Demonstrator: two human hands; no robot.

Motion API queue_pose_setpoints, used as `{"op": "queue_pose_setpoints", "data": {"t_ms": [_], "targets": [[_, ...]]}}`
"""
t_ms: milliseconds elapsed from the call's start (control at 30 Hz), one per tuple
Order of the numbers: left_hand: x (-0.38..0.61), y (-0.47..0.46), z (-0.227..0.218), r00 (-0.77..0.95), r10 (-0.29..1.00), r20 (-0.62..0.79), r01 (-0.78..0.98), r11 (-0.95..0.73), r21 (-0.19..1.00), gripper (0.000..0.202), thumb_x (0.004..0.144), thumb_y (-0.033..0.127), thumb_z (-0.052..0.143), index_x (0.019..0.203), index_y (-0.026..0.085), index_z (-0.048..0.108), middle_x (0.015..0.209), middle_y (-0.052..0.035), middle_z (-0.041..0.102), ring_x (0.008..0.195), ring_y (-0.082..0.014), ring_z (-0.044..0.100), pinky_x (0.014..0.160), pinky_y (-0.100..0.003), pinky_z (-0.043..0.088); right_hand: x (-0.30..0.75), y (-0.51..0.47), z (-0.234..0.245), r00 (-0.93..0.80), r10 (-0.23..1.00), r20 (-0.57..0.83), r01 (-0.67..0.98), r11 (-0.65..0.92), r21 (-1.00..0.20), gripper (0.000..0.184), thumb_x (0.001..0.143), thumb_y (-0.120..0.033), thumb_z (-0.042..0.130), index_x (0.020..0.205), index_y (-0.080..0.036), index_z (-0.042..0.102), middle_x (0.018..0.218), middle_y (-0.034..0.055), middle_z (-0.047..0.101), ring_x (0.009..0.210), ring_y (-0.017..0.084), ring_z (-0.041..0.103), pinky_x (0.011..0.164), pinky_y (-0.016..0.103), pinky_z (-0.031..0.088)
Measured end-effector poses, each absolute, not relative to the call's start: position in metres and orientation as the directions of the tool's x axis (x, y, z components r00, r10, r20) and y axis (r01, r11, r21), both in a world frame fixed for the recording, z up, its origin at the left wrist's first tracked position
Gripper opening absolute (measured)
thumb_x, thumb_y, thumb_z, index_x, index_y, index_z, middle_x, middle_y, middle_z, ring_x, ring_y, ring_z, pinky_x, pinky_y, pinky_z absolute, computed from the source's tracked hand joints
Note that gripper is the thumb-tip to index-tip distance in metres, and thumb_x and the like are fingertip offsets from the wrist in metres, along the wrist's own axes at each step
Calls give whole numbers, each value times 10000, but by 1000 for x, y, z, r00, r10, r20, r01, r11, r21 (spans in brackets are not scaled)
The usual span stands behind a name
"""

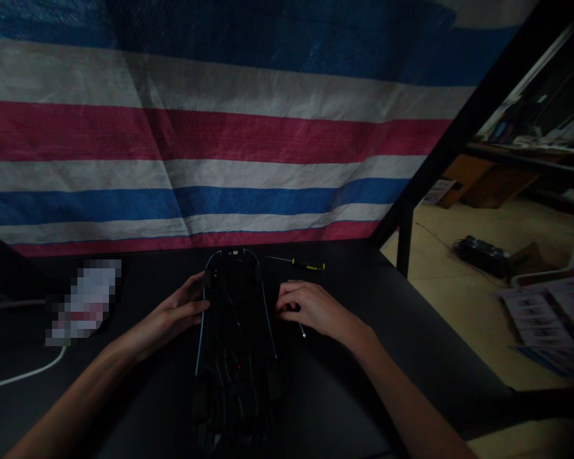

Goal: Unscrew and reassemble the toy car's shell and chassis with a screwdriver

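A dark toy car [236,319] lies upside down on the black table, its underside facing up and thin light-blue trim along both sides. Against its left edge, my left hand [184,303] grips the side with thumb and fingers. My right hand [303,303] is closed just right of the car, apart from it, with the fingers curled together. A thin metal rod [302,331] with a shiny end pokes out beneath that hand; the rest of it is hidden. Beyond the right hand lies a screwdriver [308,265] with a yellow-and-black handle.
On the left of the table [363,280] are a blurred-out pale item [88,303] and a white cable [33,377]. A striped plastic sheet [267,140] hangs behind the table. To the right, the floor holds cardboard boxes [478,182] and printed packaging [539,315].
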State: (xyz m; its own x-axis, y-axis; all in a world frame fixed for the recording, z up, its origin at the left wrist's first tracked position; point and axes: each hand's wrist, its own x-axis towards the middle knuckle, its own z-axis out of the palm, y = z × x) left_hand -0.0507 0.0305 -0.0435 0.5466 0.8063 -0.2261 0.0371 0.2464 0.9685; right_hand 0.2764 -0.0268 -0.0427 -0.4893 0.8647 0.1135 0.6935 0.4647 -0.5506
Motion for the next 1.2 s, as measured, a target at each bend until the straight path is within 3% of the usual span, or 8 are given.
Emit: {"op": "queue_pose_setpoints", "data": {"t_ms": [167,267,400,533,800,1200], "targets": [[-48,28,-41,542,811,-222,25,249,968,642,882,364,737,1469,385,477,1645,-9,395,1487,-343,392,1114,-411,493,272,-30,-40,-483,867,121,681,458,-572,96,909,-148,675,945,-214,735,860,-17,602,777,131,559,768,276,420],[-49,29,-42,535,808,-247,35,271,962,674,884,380,736,1495,385,451,1645,-25,392,1500,-358,363,1123,-431,487,269,-32,-33,-466,874,136,655,444,-612,72,948,-217,651,971,-203,718,862,-16,607,747,119,557,731,259,433],[-50,30,-42,536,806,-251,53,265,963,685,889,378,731,1506,382,435,1656,-24,370,1517,-366,327,1140,-443,474,262,-36,-24,-376,917,136,490,321,-811,214,955,-403,655,972,-200,718,888,1,641,752,127,564,683,252,448],[-50,30,-43,535,807,-250,48,266,963,670,895,365,723,1502,377,440,1649,-26,382,1513,-365,336,1143,-448,472,255,-40,-21,-409,911,49,283,178,-942,280,898,-468,711,965,-196,720,849,-5,652,751,135,571,700,264,464],[-49,30,-42,566,790,-236,15,277,961,641,899,353,726,1480,383,456,1659,-10,363,1488,-345,386,1109,-397,500,252,-38,-25,-418,907,47,198,141,-970,269,902,-446,712,963,-184,713,806,-17,635,715,120,552,686,255,437],[-46,28,-37,573,786,-230,30,260,965,687,909,371,710,1517,380,390,1655,-29,367,1480,-347,399,1108,-421,495,252,-36,-31,-428,901,69,165,153,-974,226,925,-408,696,976,-188,696,865,-7,642,779,127,576,754,264,455]]}}
